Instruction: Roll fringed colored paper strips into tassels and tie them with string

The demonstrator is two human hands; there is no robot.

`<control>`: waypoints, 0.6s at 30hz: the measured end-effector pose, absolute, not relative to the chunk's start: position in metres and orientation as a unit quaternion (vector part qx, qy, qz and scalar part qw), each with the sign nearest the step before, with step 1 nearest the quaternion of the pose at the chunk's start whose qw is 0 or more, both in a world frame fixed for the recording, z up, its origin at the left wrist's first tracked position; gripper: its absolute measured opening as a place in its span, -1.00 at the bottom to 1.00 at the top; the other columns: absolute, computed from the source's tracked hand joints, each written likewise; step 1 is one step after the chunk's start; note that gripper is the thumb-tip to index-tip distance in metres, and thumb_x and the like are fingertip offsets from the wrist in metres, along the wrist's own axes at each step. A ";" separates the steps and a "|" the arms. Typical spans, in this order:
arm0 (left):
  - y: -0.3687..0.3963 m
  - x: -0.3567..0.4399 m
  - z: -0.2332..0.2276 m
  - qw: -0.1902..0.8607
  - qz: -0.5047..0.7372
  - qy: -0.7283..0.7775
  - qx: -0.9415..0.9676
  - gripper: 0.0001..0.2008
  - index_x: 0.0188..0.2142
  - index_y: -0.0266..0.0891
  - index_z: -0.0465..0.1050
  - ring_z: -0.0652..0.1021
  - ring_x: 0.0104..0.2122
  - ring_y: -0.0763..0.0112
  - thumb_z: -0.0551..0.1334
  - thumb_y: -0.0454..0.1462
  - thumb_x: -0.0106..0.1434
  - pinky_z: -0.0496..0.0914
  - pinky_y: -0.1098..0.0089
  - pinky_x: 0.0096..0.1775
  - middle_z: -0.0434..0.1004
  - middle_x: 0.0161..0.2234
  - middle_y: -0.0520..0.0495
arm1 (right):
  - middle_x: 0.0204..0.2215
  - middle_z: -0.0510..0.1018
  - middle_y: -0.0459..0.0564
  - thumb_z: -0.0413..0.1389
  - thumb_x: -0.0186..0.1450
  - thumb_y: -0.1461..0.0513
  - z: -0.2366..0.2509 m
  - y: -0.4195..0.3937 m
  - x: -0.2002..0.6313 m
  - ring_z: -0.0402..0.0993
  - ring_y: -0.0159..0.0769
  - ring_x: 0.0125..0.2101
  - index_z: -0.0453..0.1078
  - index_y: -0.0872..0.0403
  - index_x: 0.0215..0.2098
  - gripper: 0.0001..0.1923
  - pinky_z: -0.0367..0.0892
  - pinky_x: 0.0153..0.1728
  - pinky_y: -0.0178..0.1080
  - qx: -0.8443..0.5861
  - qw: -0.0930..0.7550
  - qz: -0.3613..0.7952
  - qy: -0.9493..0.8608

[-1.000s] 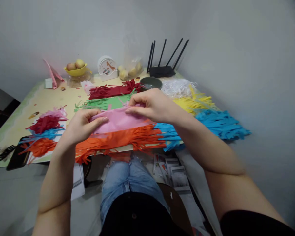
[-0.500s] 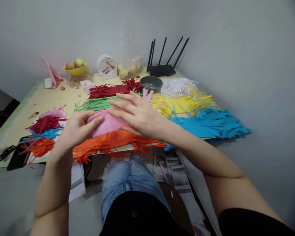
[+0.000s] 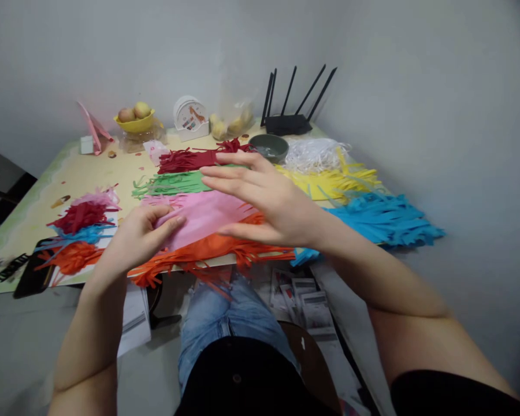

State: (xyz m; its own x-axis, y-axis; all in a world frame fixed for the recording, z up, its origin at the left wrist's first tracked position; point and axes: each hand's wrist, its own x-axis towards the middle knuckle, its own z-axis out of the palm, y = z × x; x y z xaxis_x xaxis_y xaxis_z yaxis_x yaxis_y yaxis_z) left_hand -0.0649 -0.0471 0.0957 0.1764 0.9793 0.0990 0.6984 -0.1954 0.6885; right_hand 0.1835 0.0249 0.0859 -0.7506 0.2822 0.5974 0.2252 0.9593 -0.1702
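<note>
A pink fringed paper sheet (image 3: 203, 211) lies spread on top of an orange fringed sheet (image 3: 208, 251) at the table's near edge. My left hand (image 3: 141, 234) pinches the pink sheet's left end between thumb and fingers. My right hand (image 3: 262, 199) hovers flat with fingers spread over the sheet's right part, holding nothing. Behind the pink sheet lie a green fringed sheet (image 3: 173, 183) and a dark red one (image 3: 190, 159).
Yellow (image 3: 333, 179) and blue (image 3: 381, 219) fringed sheets and white shreds (image 3: 312, 153) lie at right. A pile of coloured scraps (image 3: 75, 228) sits left, by a black phone (image 3: 30, 277). At the back stand a grey bowl (image 3: 268, 147), a router (image 3: 290, 121) and a yellow fruit bowl (image 3: 134, 122).
The pink sheet, held folded in both hands, has been laid out flat. My right hand let go of it and now spreads open above it. My left hand keeps its grip.
</note>
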 end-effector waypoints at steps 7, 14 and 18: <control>-0.053 -0.062 0.096 0.277 0.219 0.569 0.743 -0.49 -0.61 -0.22 0.16 0.14 -0.61 0.53 0.14 0.05 0.32 0.03 0.44 -0.56 0.04 -0.63 0.08 | -0.32 0.63 0.07 0.11 0.38 0.25 0.084 0.038 0.166 0.47 -0.27 -0.30 0.52 0.16 -0.21 -0.85 0.31 -0.20 -0.22 -0.164 0.224 0.177 -0.944; -0.050 -0.070 0.092 0.305 0.236 0.560 0.733 -0.48 -0.61 -0.23 0.19 0.19 -0.58 0.51 0.12 0.06 0.33 0.12 0.44 -0.53 0.12 -0.61 0.06 | -0.47 0.46 -0.13 0.24 0.28 0.10 0.083 0.044 0.176 0.29 -0.41 -0.43 0.39 0.13 -0.38 -0.74 0.12 -0.38 -0.34 -0.173 0.229 0.332 -0.898; -0.048 -0.069 0.090 0.252 0.305 0.559 0.729 -0.61 -0.57 -0.27 0.34 0.29 -0.55 0.51 0.24 -0.08 0.28 0.20 0.47 -0.48 0.28 -0.61 0.05 | -0.54 0.37 -0.16 0.23 0.27 0.09 0.075 0.048 0.180 0.23 -0.43 -0.47 0.33 0.12 -0.49 -0.68 0.09 -0.40 -0.34 -0.214 0.281 0.337 -0.873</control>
